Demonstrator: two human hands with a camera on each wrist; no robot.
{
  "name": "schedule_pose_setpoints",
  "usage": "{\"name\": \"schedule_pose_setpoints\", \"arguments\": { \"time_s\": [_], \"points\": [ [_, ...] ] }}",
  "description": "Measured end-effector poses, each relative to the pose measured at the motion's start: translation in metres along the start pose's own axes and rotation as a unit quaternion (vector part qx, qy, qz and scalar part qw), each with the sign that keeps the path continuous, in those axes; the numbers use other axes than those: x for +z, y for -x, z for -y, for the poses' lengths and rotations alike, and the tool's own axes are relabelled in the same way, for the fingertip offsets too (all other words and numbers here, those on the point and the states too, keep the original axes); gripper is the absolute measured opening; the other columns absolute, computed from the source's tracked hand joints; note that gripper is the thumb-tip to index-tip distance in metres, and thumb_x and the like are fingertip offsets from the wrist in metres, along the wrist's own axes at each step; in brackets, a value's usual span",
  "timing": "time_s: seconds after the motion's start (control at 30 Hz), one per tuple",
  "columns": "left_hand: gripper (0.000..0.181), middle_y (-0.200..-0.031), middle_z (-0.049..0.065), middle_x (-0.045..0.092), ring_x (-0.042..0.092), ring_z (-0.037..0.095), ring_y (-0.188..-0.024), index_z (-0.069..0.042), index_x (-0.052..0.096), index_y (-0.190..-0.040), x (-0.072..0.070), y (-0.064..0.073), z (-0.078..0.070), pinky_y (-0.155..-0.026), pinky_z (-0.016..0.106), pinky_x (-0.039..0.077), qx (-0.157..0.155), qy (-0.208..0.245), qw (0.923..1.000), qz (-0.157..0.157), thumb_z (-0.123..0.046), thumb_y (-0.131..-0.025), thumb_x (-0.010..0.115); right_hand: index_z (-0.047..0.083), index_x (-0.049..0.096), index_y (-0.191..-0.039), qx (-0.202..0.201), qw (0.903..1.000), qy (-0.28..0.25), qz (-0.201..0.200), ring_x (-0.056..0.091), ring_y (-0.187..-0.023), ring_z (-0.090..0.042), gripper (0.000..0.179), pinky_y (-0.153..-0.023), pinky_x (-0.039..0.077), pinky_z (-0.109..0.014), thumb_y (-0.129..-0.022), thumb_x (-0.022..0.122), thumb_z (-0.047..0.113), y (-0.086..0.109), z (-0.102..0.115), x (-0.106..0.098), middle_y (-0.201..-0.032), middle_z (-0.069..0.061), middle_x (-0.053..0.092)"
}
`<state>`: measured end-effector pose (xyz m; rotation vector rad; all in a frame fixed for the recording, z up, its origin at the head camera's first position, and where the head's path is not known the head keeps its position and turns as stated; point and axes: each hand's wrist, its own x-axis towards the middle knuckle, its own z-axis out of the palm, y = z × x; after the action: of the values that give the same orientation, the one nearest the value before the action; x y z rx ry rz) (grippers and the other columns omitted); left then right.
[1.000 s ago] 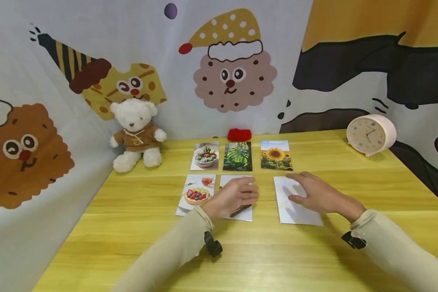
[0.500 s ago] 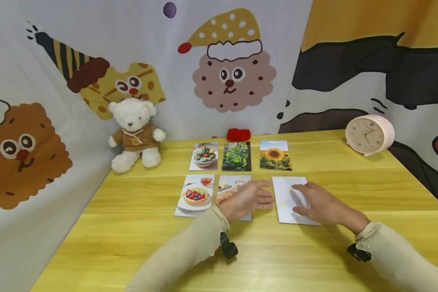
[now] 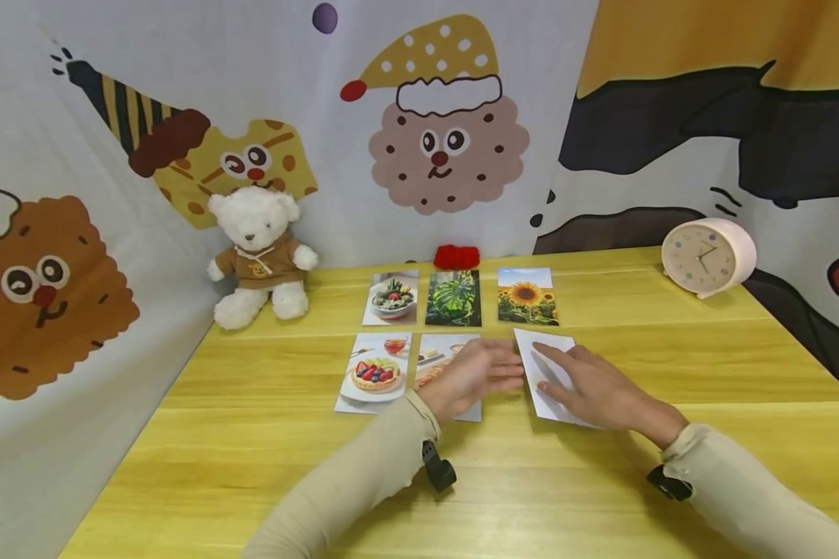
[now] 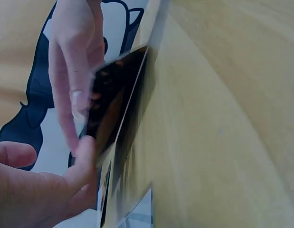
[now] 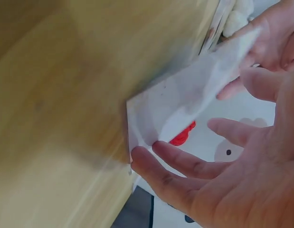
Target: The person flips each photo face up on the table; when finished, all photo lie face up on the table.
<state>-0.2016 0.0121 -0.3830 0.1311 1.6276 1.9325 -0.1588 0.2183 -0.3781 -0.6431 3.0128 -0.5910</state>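
A white-backed card (image 3: 554, 373) is tilted, its left edge raised off the table, face down. Straight fingers of my left hand (image 3: 471, 376) meet that raised edge. Over the card's right part lies my right hand (image 3: 594, 384), index and thumb spread; in the right wrist view its fingertips (image 5: 139, 154) touch the card's edge. The left wrist view shows the dark picture on the underside (image 4: 111, 102). Partly under my left forearm and hand lies a card with pastry and a cup (image 3: 436, 357). Left of it is a fruit tart card (image 3: 374, 384).
Behind these lie a potted succulent card (image 3: 391, 299), a green leaf card (image 3: 454, 299) and a sunflower card (image 3: 527, 299). A red fuzzy object (image 3: 457, 257) sits at the back edge. A white teddy bear (image 3: 259, 256) is at left, a pink clock (image 3: 706, 256) at right.
My left hand has moved right, off the pastry card, to the white card. The white card has gone from flat to tilted, left edge up. My right hand has shifted slightly.
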Motion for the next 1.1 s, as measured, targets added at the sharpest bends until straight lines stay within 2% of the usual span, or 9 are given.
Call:
{"name": "schedule_pose_setpoints", "arguments": {
  "time_s": [0.1, 0.27, 0.43, 0.53, 0.67, 0.77, 0.83, 1.0, 1.1],
  "points": [
    [0.052, -0.140, 0.025, 0.053, 0.061, 0.033, -0.124, 0.007, 0.033, -0.151, -0.001, -0.001, -0.002, -0.106, 0.039, 0.053, 0.011, 0.001, 0.9999, -0.001, 0.003, -0.100, 0.043, 0.014, 0.041, -0.154, 0.002, 0.9998, -0.018, -0.003, 0.052, -0.082, -0.015, 0.060, -0.063, 0.042, -0.028, -0.101, 0.058, 0.037, -0.002, 0.005, 0.000, -0.111, -0.019, 0.062],
    [0.052, -0.134, 0.020, 0.056, 0.065, 0.021, -0.108, -0.002, 0.044, -0.148, -0.003, -0.001, -0.003, -0.100, 0.032, 0.056, 0.032, -0.011, 0.9992, 0.020, 0.006, -0.097, 0.049, 0.021, 0.035, -0.157, 0.009, 0.9990, -0.045, 0.000, 0.052, -0.083, -0.016, 0.059, -0.064, 0.042, -0.028, -0.104, 0.050, 0.042, -0.006, 0.010, 0.000, -0.114, -0.019, 0.060],
    [0.054, -0.135, 0.018, 0.056, 0.064, 0.019, -0.107, -0.013, 0.047, -0.148, -0.003, 0.001, -0.004, -0.100, 0.034, 0.056, 0.050, -0.006, 0.9983, 0.031, 0.005, -0.097, 0.053, 0.021, 0.030, -0.159, 0.006, 0.9952, -0.098, 0.004, 0.056, -0.092, -0.023, 0.060, -0.067, 0.048, -0.032, -0.105, 0.050, 0.037, -0.010, 0.014, -0.004, -0.119, -0.024, 0.058],
    [0.055, -0.139, 0.017, 0.055, 0.064, 0.022, -0.112, -0.019, 0.047, -0.149, -0.003, 0.002, -0.005, -0.102, 0.039, 0.055, 0.052, 0.000, 0.9983, 0.025, 0.001, -0.099, 0.055, 0.019, 0.027, -0.160, -0.005, 0.9889, -0.148, 0.003, 0.060, -0.105, -0.031, 0.061, -0.074, 0.055, -0.038, -0.106, 0.049, 0.034, -0.011, 0.015, -0.007, -0.128, -0.025, 0.057],
    [0.052, -0.142, 0.016, 0.054, 0.064, 0.024, -0.117, -0.024, 0.048, -0.148, -0.003, 0.004, -0.008, -0.105, 0.045, 0.054, 0.056, -0.007, 0.9983, 0.012, -0.008, -0.100, 0.059, 0.019, 0.025, -0.161, -0.006, 0.9753, -0.221, 0.003, 0.067, -0.108, -0.030, 0.060, -0.078, 0.061, -0.040, -0.107, 0.045, 0.036, -0.014, 0.017, -0.011, -0.137, -0.024, 0.056],
    [0.050, -0.139, 0.014, 0.057, 0.065, 0.023, -0.116, -0.026, 0.050, -0.146, -0.002, 0.005, -0.009, -0.103, 0.045, 0.054, 0.062, -0.025, 0.9978, 0.004, -0.012, -0.100, 0.061, 0.014, 0.025, -0.161, -0.006, 0.9634, -0.268, 0.004, 0.070, -0.106, -0.035, 0.058, -0.076, 0.063, -0.037, -0.109, 0.043, 0.034, -0.014, 0.019, -0.013, -0.142, -0.029, 0.051],
    [0.051, -0.136, 0.012, 0.058, 0.065, 0.024, -0.115, -0.027, 0.051, -0.145, -0.001, 0.006, -0.010, -0.103, 0.046, 0.054, 0.066, -0.040, 0.9970, -0.003, -0.013, -0.098, 0.064, 0.009, 0.025, -0.160, -0.006, 0.9588, -0.284, 0.001, 0.067, -0.114, -0.041, 0.058, -0.077, 0.063, -0.036, -0.109, 0.041, 0.032, -0.014, 0.021, -0.014, -0.146, -0.031, 0.048],
    [0.053, -0.131, 0.008, 0.057, 0.064, 0.021, -0.112, -0.031, 0.054, -0.142, 0.001, 0.006, -0.011, -0.100, 0.045, 0.056, 0.084, -0.099, 0.9913, -0.019, -0.014, -0.095, 0.069, 0.006, 0.022, -0.160, -0.005, 0.9565, -0.291, -0.016, 0.067, -0.114, -0.041, 0.060, -0.074, 0.063, -0.032, -0.108, 0.046, 0.025, -0.014, 0.026, -0.016, -0.135, -0.029, 0.055],
    [0.054, -0.132, 0.006, 0.057, 0.061, 0.018, -0.113, -0.031, 0.055, -0.142, 0.001, 0.006, -0.011, -0.097, 0.041, 0.056, 0.096, -0.159, 0.9823, -0.022, -0.012, -0.094, 0.070, 0.009, 0.017, -0.161, -0.009, 0.9571, -0.289, -0.025, 0.065, -0.117, -0.044, 0.067, -0.074, 0.063, -0.030, -0.104, 0.051, 0.013, -0.015, 0.026, -0.015, -0.135, -0.030, 0.054]
  ]
}}
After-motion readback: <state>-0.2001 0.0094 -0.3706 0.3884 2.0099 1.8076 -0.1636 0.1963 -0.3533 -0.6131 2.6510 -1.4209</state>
